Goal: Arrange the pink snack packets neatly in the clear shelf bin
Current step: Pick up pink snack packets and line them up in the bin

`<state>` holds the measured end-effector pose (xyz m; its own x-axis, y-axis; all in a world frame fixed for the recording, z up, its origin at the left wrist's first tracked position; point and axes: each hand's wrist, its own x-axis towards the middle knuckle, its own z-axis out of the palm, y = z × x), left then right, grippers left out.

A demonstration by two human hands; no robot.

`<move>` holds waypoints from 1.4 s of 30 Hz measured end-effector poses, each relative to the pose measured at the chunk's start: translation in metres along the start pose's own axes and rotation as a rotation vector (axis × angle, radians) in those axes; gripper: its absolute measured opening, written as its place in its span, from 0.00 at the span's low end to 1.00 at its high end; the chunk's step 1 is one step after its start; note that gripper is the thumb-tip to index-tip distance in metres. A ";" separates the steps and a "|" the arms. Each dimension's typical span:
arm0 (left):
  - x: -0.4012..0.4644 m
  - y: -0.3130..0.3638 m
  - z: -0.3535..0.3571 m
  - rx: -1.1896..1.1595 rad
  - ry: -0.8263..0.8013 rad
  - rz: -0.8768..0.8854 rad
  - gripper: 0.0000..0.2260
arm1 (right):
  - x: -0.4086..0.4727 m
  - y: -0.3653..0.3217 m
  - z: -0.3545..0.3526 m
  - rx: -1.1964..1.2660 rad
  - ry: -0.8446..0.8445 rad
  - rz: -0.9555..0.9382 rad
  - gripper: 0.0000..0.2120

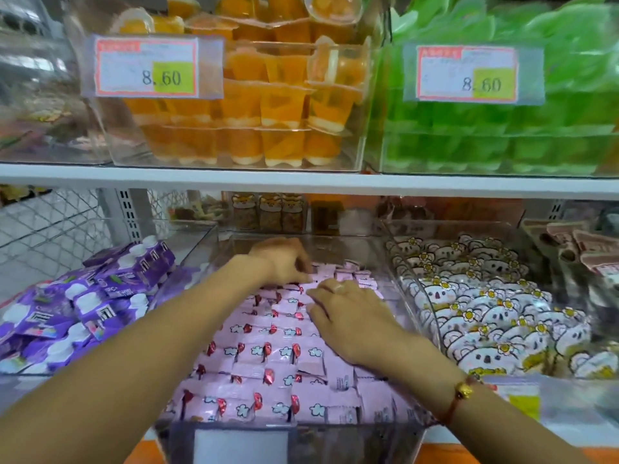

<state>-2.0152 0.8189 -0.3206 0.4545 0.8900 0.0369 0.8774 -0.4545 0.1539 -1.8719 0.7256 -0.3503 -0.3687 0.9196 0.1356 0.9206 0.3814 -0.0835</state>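
Left grip: left hand (284,262) reaches to the back of the clear bin (395,262); fingers curled down onto a pink packet (321,274), apparently pinching it.
Right grip: right hand (351,316) lies with relaxed fingers on the pink packets (268,333), holding none.
Packets: inside the bin, under and in front of both grips; rows near the front tidy, those beyond the left grip looser.
Risk, rows: the right palm, if dragged, would likely skew the ordered rows beneath it.
Risk, spill: a packet lifted high at the back could slip over the bin wall into the koala packets (485,316) right of the right grip.
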 end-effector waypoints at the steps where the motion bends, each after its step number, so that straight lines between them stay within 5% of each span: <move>1: 0.001 0.001 -0.002 0.000 -0.012 0.003 0.10 | 0.000 0.000 0.000 0.002 -0.007 -0.001 0.21; 5: 0.001 0.009 -0.002 0.089 0.027 0.016 0.09 | 0.001 0.000 -0.001 0.007 -0.051 0.005 0.21; 14: -0.009 0.010 0.010 0.129 0.418 -0.073 0.09 | 0.002 0.002 -0.003 0.039 -0.121 0.027 0.23; 23: -0.033 0.007 -0.010 -0.670 0.775 -0.374 0.12 | 0.003 0.003 -0.007 0.051 -0.122 0.043 0.22; 26: -0.059 0.016 -0.013 -1.126 0.908 -0.460 0.11 | -0.001 0.001 -0.013 0.243 0.072 0.028 0.18; 29: -0.087 0.028 -0.015 -1.531 0.868 -0.493 0.09 | -0.007 -0.001 -0.023 0.397 0.424 -0.003 0.21; 32: -0.106 0.038 -0.017 -1.789 0.709 -0.520 0.08 | -0.017 -0.010 -0.037 0.502 0.506 -0.154 0.28; 36: -0.116 0.045 -0.022 -2.035 0.413 -0.522 0.05 | -0.025 -0.011 -0.043 0.483 0.602 -0.238 0.13; 42: -0.115 0.030 -0.019 -1.640 0.236 -0.297 0.17 | -0.028 -0.004 -0.047 1.101 0.337 0.111 0.08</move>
<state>-2.0441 0.7041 -0.3019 0.1495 0.9865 -0.0667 -0.2214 0.0992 0.9701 -1.8589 0.6937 -0.3071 -0.0874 0.9445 0.3166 0.2742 0.3284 -0.9039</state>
